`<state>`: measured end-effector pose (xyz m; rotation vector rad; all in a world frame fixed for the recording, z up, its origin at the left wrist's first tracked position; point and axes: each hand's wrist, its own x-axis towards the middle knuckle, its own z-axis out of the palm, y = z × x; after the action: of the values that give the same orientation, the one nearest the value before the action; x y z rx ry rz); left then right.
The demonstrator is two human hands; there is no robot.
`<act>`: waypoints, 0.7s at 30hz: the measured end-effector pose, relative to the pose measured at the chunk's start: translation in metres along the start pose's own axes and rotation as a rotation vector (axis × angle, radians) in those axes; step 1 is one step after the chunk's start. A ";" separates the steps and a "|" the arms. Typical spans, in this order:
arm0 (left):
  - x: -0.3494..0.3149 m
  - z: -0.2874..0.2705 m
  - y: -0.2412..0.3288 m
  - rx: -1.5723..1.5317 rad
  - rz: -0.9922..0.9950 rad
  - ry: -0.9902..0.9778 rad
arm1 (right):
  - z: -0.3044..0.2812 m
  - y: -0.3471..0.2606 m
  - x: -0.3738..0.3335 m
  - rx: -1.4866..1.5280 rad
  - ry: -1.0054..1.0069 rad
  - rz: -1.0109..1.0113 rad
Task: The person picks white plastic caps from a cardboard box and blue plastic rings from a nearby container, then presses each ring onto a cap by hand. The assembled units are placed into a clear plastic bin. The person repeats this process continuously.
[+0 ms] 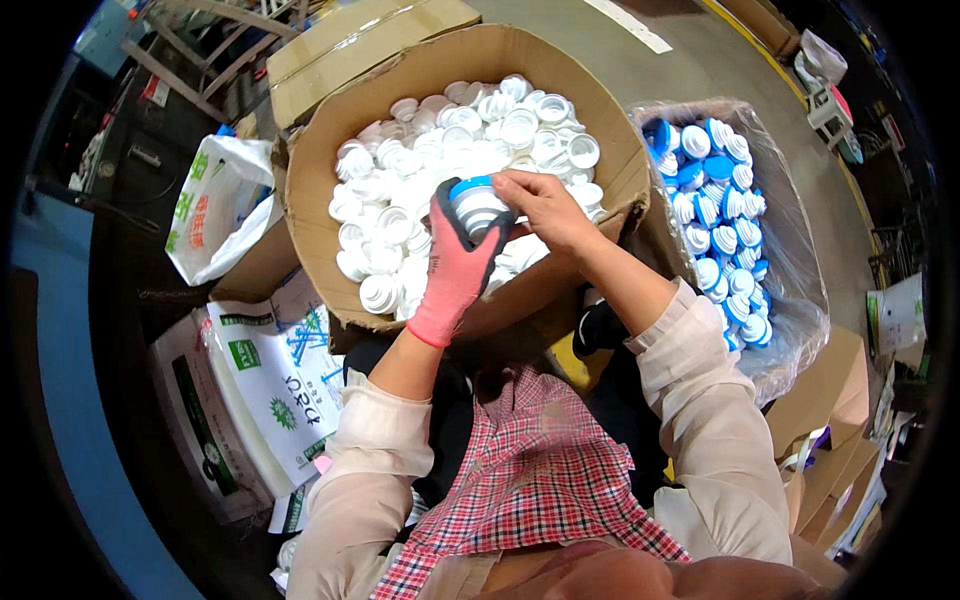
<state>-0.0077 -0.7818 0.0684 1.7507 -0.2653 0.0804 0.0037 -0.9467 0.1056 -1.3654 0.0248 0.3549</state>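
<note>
In front of me, over a large cardboard box [312, 165], I hold a plastic cap [478, 207] with a blue part and a stepped white-grey part. My left hand [448, 275], in a pink glove with dark fingers, is wrapped around the cap from the left and below. The bare fingers of my right hand [550, 208] are closed on its upper right edge; some fingertips are hidden behind it. Below and around both hands, the box holds a heap of loose white plastic caps [395, 165].
To the right, a box with a clear plastic liner [790, 285] contains many blue-and-white caps [722, 240]. A white printed bag [215, 210] stands at the left, above printed sacks [270, 375]. Flattened cardboard [370, 45] lies behind the large box. A white stool [828, 112] stands far right.
</note>
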 end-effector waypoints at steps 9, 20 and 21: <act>0.006 -0.013 -0.018 0.273 -0.002 0.113 | -0.005 -0.009 0.008 -0.336 -0.097 -0.089; -0.010 0.017 0.046 -0.360 -0.004 -0.619 | -0.067 0.005 -0.111 -0.290 0.077 -0.306; -0.008 0.015 0.042 -0.309 -0.043 -0.584 | -0.088 0.004 -0.128 -0.210 0.165 -0.327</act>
<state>-0.0259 -0.8025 0.1041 1.4368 -0.6286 -0.4866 -0.1018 -1.0603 0.1116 -1.5749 -0.1007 -0.0318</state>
